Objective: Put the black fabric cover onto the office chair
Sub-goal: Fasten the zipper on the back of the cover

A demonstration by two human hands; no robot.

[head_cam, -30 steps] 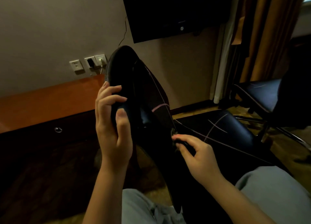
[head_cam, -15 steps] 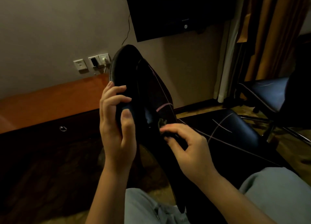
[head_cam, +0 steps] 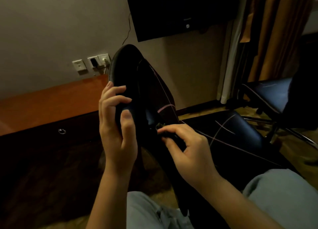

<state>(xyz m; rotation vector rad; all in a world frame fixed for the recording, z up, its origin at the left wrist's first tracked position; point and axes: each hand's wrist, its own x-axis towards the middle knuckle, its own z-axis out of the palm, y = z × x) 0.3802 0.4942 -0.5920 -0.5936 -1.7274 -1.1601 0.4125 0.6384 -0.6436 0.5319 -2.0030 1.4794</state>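
Orange-brown wood of a desk (head_cam: 51, 101) fills the nine o'clock side of the view, with white wall sockets (head_cam: 91, 63) above it, toward ten o'clock. Just right of them the backrest of the office chair (head_cam: 120, 63) stands tilted. The left hand (head_cam: 117, 130) grips its left edge: the fingers curl around the rim and the thumb presses on the near face. The black fabric cover (head_cam: 160, 94), marked with thin pink lines, lies over the right part of the backrest and runs down over the seat toward four o'clock. Near the centre the right hand (head_cam: 187, 147) pinches a small dark bunch at the cover's edge between thumb and fingertips; whether it is a tab or a fold, one cannot tell. A dark television (head_cam: 172, 10) hangs at twelve o'clock. A second chair (head_cam: 271, 94) stands at three o'clock, before a brown curtain (head_cam: 278, 30).
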